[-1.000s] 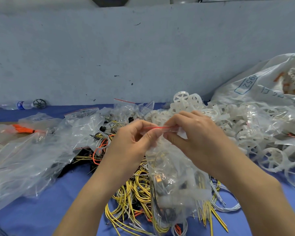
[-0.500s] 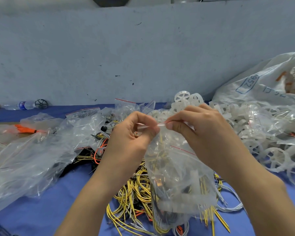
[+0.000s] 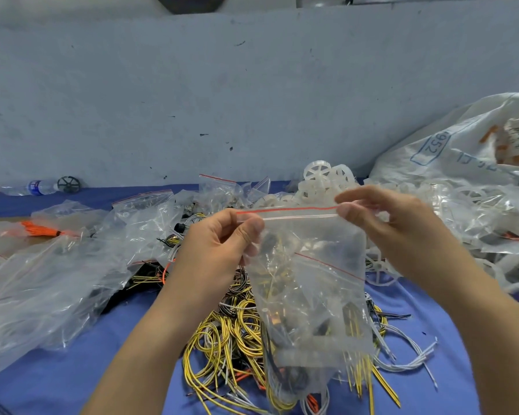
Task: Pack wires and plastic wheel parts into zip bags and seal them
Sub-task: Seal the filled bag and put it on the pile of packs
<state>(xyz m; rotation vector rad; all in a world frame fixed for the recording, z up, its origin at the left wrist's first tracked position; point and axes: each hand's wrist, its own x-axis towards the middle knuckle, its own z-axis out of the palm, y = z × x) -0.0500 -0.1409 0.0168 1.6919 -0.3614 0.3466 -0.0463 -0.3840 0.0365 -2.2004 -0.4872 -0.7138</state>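
While the zip bag hangs above the wires, the left hand and right hand pinch its top corners, strip stretched between them.

light: even, soft | shadows: faint | edges: wide-angle bend | focus: slightly soft

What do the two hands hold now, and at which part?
Both hands pinch one filled clear plastic zip bag at opposite ends of its red-lined top edge.

glossy clear plastic zip bag, matt blue cloth
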